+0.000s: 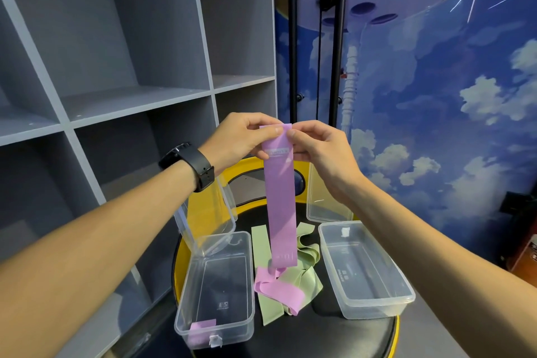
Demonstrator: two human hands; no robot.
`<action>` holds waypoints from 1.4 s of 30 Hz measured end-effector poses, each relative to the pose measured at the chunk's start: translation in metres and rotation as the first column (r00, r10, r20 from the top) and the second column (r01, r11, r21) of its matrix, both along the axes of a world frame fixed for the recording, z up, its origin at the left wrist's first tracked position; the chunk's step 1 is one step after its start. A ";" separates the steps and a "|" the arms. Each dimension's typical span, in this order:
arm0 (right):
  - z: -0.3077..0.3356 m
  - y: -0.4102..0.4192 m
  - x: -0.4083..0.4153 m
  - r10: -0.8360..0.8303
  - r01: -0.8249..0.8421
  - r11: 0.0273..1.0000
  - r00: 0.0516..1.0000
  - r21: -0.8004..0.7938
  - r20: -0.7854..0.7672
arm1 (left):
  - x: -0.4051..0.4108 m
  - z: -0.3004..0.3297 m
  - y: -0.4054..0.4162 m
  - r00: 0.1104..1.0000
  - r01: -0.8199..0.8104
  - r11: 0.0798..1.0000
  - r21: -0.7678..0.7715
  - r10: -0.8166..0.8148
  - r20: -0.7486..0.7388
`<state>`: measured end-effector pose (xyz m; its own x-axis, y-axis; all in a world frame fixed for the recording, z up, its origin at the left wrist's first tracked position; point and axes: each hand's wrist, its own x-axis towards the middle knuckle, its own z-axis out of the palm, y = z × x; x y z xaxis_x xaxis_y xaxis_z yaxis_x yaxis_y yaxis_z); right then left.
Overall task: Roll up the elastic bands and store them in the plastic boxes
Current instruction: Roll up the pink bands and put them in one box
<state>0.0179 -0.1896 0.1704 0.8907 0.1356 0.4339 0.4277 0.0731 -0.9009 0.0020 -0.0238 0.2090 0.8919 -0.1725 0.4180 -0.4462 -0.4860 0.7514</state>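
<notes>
Hands meet at the top of a pink band (pixel 281 197) held up over a round black seat (pixel 319 337) with a yellow rim. The left hand (pixel 242 136), with a black watch (pixel 190 164) on its wrist, pinches the band's top left corner between thumb and fingers; the right hand (pixel 316 144) pinches the top right corner the same way. The band hangs straight down, its lower end just over a loose heap on the seat, where another pink band (pixel 279 295) lies tangled with pale green bands (pixel 308 279).

A clear plastic box (pixel 218 288) stands left of the heap, with a small pink piece (pixel 202 325) at its near end. A second clear box (pixel 364 270) stands to the right. Two clear lids lean at the far side of the seat, one on the left (pixel 209 212) and one on the right (pixel 327 197), partly hidden by the forearms. Grey shelves (pixel 130 96) fill the far left, and a blue sky backdrop (pixel 436 96) fills the right behind two black poles (pixel 293 38).
</notes>
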 end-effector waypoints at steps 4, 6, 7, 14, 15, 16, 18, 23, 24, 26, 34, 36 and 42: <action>-0.001 0.000 0.000 0.000 0.000 1.000 1.000 0.013 -0.009 | -0.002 -0.001 0.003 1.000 -0.001 1.000 0.027 0.000 0.021; 0.000 -0.001 0.000 -0.006 0.006 1.000 1.000 0.010 -0.007 | -0.002 -0.001 0.006 1.000 -0.018 1.000 -0.005 0.018 0.018; 0.001 -0.001 0.000 -0.008 0.009 1.000 1.000 0.007 -0.006 | -0.001 -0.001 0.006 1.000 -0.027 0.999 -0.019 0.027 0.015; 0.001 -0.003 0.001 -0.024 0.025 1.000 0.999 0.017 -0.021 | -0.001 -0.002 0.002 0.999 -0.036 0.999 -0.006 0.036 0.022; 0.000 -0.003 0.001 -0.022 0.023 1.000 0.999 0.020 -0.026 | -0.001 -0.003 0.002 0.999 -0.037 0.999 -0.001 0.037 0.023; 0.000 -0.003 0.002 -0.025 0.026 1.000 0.999 0.017 -0.028 | -0.001 -0.004 0.001 0.999 -0.037 0.999 0.004 0.037 0.024; -0.002 -0.003 0.002 -0.034 0.034 0.999 0.999 0.008 -0.032 | -0.001 -0.006 0.002 0.999 -0.037 0.999 0.007 0.037 0.019; -0.009 -0.001 0.005 -0.045 0.044 0.999 0.998 -0.010 -0.050 | 0.002 -0.015 0.002 0.998 -0.062 0.998 0.012 0.062 0.010; -0.010 -0.001 0.005 -0.049 0.048 0.999 0.997 -0.013 -0.051 | 0.003 -0.016 0.002 0.998 -0.065 0.998 0.009 0.065 0.007; -0.011 -0.001 0.006 -0.046 0.045 0.999 0.997 -0.015 -0.055 | 0.003 -0.018 0.002 0.998 -0.067 0.998 0.005 0.067 -0.001; -0.021 0.006 0.011 -0.236 0.236 0.969 0.972 -0.070 0.002 | 0.004 -0.023 -0.005 0.995 -0.102 0.995 -0.020 0.102 -0.009; -0.021 0.007 0.009 -0.216 0.218 0.970 0.976 -0.112 0.028 | 0.003 -0.023 -0.008 0.994 -0.109 0.994 -0.019 0.109 -0.005; -0.021 0.007 0.006 -0.294 0.312 0.940 0.946 -0.138 0.134 | 0.003 -0.023 -0.014 0.976 -0.215 0.976 -0.016 0.216 0.027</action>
